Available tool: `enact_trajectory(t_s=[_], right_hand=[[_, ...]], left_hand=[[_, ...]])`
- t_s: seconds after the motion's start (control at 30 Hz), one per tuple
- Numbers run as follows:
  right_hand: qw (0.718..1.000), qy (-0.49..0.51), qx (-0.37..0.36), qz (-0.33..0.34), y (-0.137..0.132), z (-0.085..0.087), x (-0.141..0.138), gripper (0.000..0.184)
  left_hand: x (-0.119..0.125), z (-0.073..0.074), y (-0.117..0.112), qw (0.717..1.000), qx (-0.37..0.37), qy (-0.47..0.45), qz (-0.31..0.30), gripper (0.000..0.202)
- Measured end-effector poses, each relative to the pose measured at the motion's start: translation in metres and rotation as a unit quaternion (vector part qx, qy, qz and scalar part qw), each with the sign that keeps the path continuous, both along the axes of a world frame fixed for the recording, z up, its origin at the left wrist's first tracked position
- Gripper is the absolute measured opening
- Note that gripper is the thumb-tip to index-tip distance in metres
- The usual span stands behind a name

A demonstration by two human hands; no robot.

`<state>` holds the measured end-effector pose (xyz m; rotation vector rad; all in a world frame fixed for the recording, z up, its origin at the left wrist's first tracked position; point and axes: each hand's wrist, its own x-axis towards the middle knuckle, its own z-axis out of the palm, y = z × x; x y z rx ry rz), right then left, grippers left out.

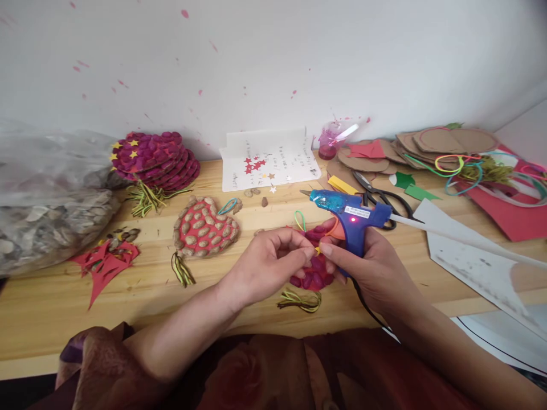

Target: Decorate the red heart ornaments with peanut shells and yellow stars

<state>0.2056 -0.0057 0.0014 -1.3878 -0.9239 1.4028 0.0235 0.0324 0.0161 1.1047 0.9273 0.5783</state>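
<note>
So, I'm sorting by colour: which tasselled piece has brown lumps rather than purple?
The red heart, between the purple stack and the left hand: its lumps are brown; those on the stack and the piece by that hand are purple.

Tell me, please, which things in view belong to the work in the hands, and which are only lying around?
In the work, it seems:
blue glue gun, in the right hand
small yellow piece, at the left hand
purple-studded piece, beneath

Apparently just lying about:
scissors
red scraps
plastic bag
cardboard shapes
</note>
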Motion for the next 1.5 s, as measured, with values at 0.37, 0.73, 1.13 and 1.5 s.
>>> enact_trajectory(t_s=[0.37,0.73,1.13,1.5], right_hand=[[1.0,-0.004,-0.001,0.01,-0.0023,-0.0003,-0.0008,0.027],[1.0,-0.022,-0.011,0.004,-0.0012,0.0,-0.0022,0.031],[0.999,-0.028,-0.019,0.01,-0.0012,0.0008,-0.0049,0.034],[0.999,-0.045,-0.021,0.013,-0.0013,0.0024,-0.006,0.031]], left_hand=[[0.0051,-0.0013,-0.0024,1.0,-0.005,-0.021,0.004,0.013],[0.0036,-0.0016,-0.0022,0.999,0.012,0.031,0.008,0.014],[0.0054,-0.0008,-0.0022,0.999,0.001,0.029,0.021,0.006],[0.0046,-0.0007,-0.0006,1.0,-0.007,0.024,0.018,0.008]])
